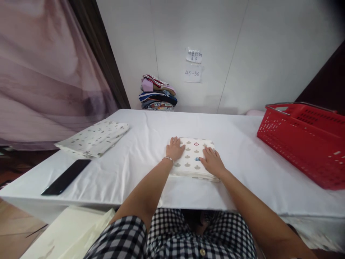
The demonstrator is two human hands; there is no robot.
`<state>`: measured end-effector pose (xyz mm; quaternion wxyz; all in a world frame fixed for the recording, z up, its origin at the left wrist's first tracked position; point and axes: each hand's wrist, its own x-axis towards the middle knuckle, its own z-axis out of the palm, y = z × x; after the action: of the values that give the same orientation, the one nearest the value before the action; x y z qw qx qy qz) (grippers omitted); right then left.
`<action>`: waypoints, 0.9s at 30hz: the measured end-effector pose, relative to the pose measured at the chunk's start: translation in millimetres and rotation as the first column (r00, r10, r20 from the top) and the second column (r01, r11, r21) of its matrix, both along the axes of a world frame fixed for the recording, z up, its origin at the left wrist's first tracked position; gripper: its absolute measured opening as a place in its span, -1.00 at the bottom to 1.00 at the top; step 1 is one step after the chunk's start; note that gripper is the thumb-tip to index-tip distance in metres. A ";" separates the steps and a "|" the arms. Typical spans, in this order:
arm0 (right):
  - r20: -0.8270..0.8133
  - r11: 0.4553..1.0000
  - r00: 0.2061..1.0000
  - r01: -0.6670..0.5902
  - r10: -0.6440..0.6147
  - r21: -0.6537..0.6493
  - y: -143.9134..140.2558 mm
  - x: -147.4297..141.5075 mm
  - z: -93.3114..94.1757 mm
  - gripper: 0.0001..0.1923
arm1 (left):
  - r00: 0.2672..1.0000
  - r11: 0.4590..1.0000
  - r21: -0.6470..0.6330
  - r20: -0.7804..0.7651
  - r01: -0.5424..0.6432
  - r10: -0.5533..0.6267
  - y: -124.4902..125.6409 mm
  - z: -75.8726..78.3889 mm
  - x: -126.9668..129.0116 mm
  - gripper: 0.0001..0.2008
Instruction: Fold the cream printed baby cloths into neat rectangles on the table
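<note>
I see a table draped in white cloth (242,144) filling the view. A red plastic basket (304,144) sits at its right edge. At far centre, a stack of coloured fabrics (157,94). A folded cream cloth printed with small motifs (194,157) lies near centre. My left hand (174,148) and right hand (212,160) press flat on it, fingers extended, gripping nothing. A black phone (66,176) lies near left.

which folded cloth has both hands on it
The folded cloth with mushroom print at table centre, under the left hand and right hand; the leaf-print cloth lies untouched.
</note>
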<state>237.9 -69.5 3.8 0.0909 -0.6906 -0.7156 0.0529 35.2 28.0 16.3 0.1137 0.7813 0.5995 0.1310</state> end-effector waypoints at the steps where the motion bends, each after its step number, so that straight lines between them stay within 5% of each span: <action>1: -0.037 1.000 0.999 0.014 -0.014 -0.007 -3.8 2.0 -0.9 -0.39 | 1.000 1.000 -0.011 0.018 0.008 -0.008 -0.8 0.1 -2.5 -0.44; 5: -0.227 0.995 0.969 0.094 -0.096 -0.023 -19.4 12.5 -8.9 -0.37 | 0.994 0.999 -0.034 0.102 -0.030 0.033 -11.3 -2.3 -16.6 -0.39; 10: -0.488 0.957 0.826 0.279 -0.284 -0.086 -45.7 20.2 -24.5 -0.31 | 0.983 0.992 -0.038 0.134 -0.121 0.125 -42.8 -8.0 -37.0 -0.38; 16: -0.683 0.926 0.683 0.377 -0.257 0.029 -45.4 10.0 -31.1 -0.42 | 0.952 0.980 -0.053 0.229 -0.194 0.201 -51.6 -11.9 -43.9 -0.41; 22: -0.683 0.929 0.691 0.367 -0.237 0.049 -8.6 14.6 -19.1 -0.43 | 0.891 0.951 -0.135 0.333 -0.280 0.309 -25.3 -9.6 -35.9 -0.42; 27: -0.622 0.922 0.755 0.363 -0.207 0.134 -20.8 18.3 -23.7 -0.48 | 0.864 0.967 -0.039 0.442 -0.253 0.243 -37.9 -23.4 -47.1 -0.49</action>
<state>256.2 -90.3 -19.9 0.4031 -0.7233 -0.5364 0.1633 -11.9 -9.9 -7.1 0.2213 0.6486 0.6518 0.3248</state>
